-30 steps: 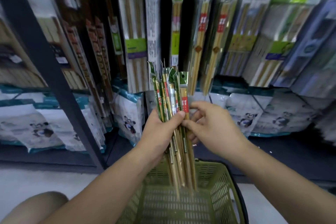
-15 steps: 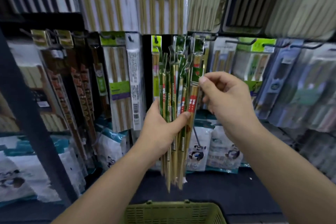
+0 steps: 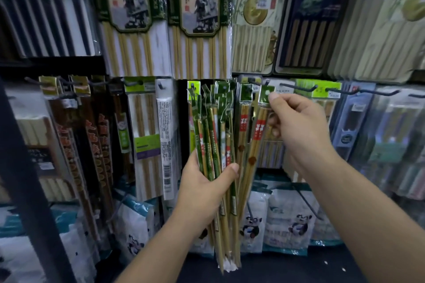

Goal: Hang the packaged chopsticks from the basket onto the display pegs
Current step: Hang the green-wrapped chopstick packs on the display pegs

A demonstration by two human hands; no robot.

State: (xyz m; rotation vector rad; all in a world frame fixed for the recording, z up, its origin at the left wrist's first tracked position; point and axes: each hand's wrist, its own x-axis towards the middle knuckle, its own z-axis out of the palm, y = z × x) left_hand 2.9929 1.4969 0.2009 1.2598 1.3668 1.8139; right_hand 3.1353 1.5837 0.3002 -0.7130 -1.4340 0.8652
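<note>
**One pack at the peg, the rest in reserve**

Nearest, left hand [image 3: 204, 187] wrapped round the middle of a bundle of packaged chopsticks [image 3: 212, 142], thumb across the front. Held upright, green headers fanned at the top for easy picking of the next one. Slightly further, right hand [image 3: 299, 126] pinching a single chopstick pack [image 3: 258, 138] by its green header card. Raised level with the display peg [image 3: 255, 82], probably to thread the header hole onto the tip. Just left, a matching pack [image 3: 243, 122], seemingly hung there. Behind and above, boxed hot-pot chopstick sets [image 3: 200, 18]. Basket out of view.
</note>
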